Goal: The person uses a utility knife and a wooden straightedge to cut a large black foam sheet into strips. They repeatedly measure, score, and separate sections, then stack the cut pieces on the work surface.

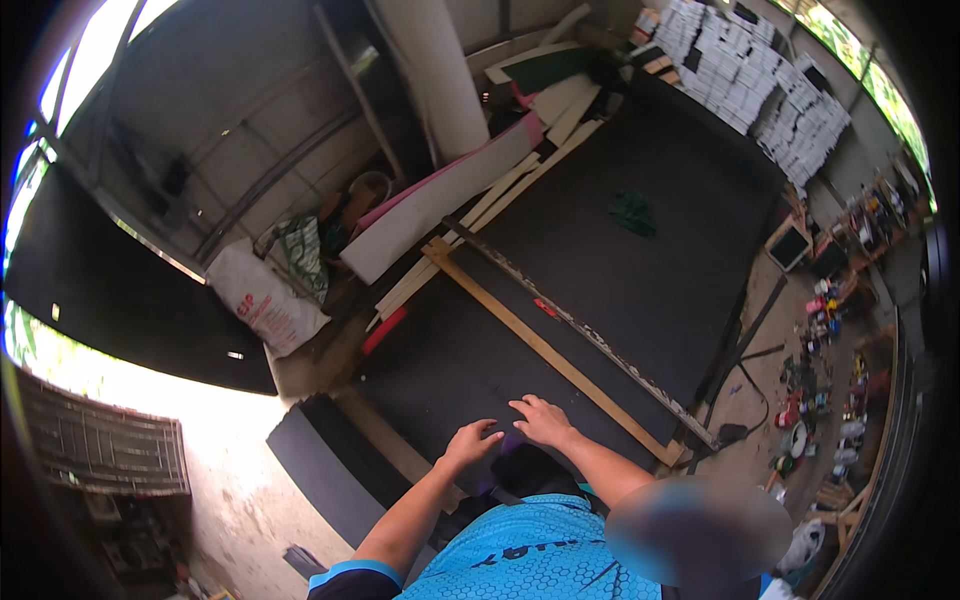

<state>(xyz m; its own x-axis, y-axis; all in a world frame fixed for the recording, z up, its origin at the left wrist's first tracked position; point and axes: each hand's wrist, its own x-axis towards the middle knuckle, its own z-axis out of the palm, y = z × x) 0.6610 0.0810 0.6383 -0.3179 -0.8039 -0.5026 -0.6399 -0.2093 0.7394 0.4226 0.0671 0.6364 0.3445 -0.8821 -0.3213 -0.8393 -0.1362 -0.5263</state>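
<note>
My left hand point(473, 443) is held above the near edge of a large black sheet point(440, 345), its fingers loosely bent and apart. Beside it, my right hand point(541, 420) reaches over the same sheet with its fingers spread. Neither hand shows anything in it, and I cannot tell whether the fingertips touch the sheet. Beyond my hands a long wooden strip point(550, 355) lies slantwise across the black surface. Roughly parallel to it runs a worn, flaking bar point(620, 362), with a small red object point(545, 307) next to it.
A stack of dark sheets point(335, 465) stands at my left. Farther off, a tangled green bundle point(632, 213) lies on the black surface. Pale boards point(480, 215) and a white sack point(262, 300) line the left side. Bottles and tools point(815, 340) crowd the floor at right.
</note>
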